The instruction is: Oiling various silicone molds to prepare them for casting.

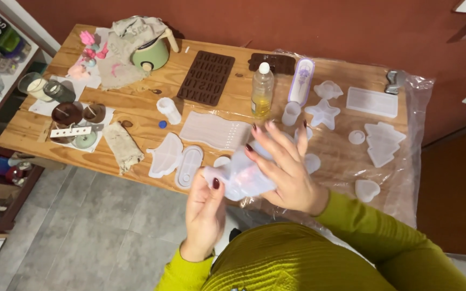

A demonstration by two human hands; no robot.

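Mould (pixel 241 178), a soft translucent white silicone piece, sits between both hands above the near edge of the counter (pixel 130 102). Its long axis runs roughly from 8 o'clock to 2 o'clock. The left hand (pixel 205 213) pinches the mould's 8 o'clock end, thumb on top, fingers folded under. The right hand (pixel 287 167) lies at the mould's 3 o'clock side, palm cupped against it and fingers spread toward 11 o'clock; it covers more of the mould than the left one does. Both hands are closed on the mould.

Beyond the hands, at 12 o'clock, an oil bottle (pixel 262 89) stands upright, with a small white cup (pixel 291 113) just beside it at 3 o'clock. A wavy clear tray (pixel 211 129) lies at 11 o'clock, an oval mould (pixel 189 166) and a winged mould (pixel 165 155) at 9 o'clock. A star mould (pixel 323 113), tree mould (pixel 382 143) and heart mould (pixel 366 189) lie on plastic sheet (pixel 413 134) toward 2 to 3 o'clock. A brown letter mould (pixel 207 77) and green pot (pixel 150 54) sit farther back, well apart. Nothing stands between the hands and the counter edge.
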